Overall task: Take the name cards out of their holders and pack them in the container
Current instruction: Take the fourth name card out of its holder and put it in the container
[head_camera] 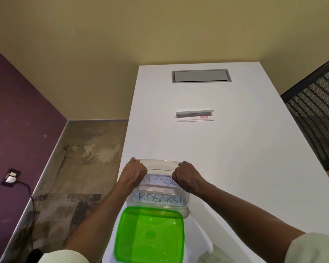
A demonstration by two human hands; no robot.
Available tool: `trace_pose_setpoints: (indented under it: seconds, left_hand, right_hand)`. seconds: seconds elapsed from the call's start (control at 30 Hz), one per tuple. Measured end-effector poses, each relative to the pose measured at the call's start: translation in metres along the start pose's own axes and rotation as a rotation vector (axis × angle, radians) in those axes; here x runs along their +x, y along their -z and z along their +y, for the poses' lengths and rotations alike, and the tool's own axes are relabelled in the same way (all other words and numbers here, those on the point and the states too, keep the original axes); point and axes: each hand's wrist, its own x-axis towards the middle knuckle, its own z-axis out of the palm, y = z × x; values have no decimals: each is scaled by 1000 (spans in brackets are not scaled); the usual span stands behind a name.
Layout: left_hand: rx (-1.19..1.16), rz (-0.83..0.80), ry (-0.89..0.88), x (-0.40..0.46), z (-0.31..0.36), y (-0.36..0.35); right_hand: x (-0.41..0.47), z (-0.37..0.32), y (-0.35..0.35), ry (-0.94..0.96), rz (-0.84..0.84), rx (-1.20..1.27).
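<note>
On the white desk (235,149), the left hand (133,172) and right hand (186,177) are both curled closed on the far rim of the clear container (185,203). Two name cards (160,199) lie inside it. A green lid (149,236) lies just before it, and a clear card holder (195,115) stands well apart, farther back.

The white table (235,149) lies bare between the clear container (186,204) at its near edge and the lone acrylic holder (195,116) farther up, so a hand can travel there freely. Both hands (134,172) (186,176) crowd the container's far rim. The green lid (149,234) blocks the near side. A mesh chair (317,118) flanks the right edge.
</note>
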Motion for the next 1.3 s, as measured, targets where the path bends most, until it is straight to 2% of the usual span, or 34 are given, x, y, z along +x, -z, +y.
trace_pose_setpoints:
  seconds: [0.13, 0.33, 0.43, 0.97, 1.2, 1.3]
  left_hand:
    - [-4, -4, -5, 3, -1, -5]
    - [31, -30, -7, 9, 2, -8]
    - [32, -46, 2, 10, 4, -7]
    - [21, -59, 74, 5, 11, 5]
    - [-28, -102, 169, -7, 13, 38]
    - [10, -9, 236, -13, 15, 54]
  right_hand:
    - [5, 0, -4, 8, -24, 2]
    - [11, 1, -11, 21, 66, 71]
    - [13, -2, -17, 28, 58, 52]
    - [7, -4, -14, -61, 75, 60]
    - [-5, 3, 4, -91, 134, 265]
    - [-9, 11, 5, -134, 171, 354]
